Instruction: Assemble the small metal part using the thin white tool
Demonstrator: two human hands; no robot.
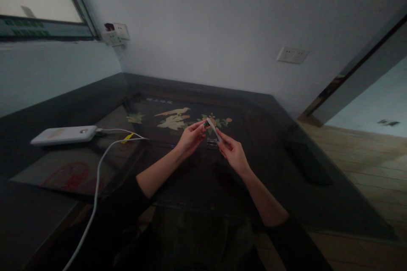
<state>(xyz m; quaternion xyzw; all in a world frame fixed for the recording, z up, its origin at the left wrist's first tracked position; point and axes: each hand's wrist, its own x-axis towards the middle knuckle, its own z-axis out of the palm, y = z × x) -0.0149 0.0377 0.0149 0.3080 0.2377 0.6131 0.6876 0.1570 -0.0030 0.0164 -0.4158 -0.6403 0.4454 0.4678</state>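
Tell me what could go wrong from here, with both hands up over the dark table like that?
1. The small pale strip is pinched only at the fingertips of the left hand and right hand; it could slip onto the dark table, where dim light would likely hide it.
2. A small clear piece lies right under the hands and might get knocked.
3. The white cable from the power bank runs by the left forearm and could snag.

This looks like a room in a home. Under the fingers [201, 126] lies a dark glass-covered worktop [260, 169] with a bird-and-flower picture [173, 119] beneath the glass. Well to the left of the fingers a white power bank [63, 134] rests with its white cable [97, 178]. Beyond the fingers, plain walls carry wall sockets [292, 55]; to the right, a wooden floor [365, 165] leads to a doorway [359, 80].
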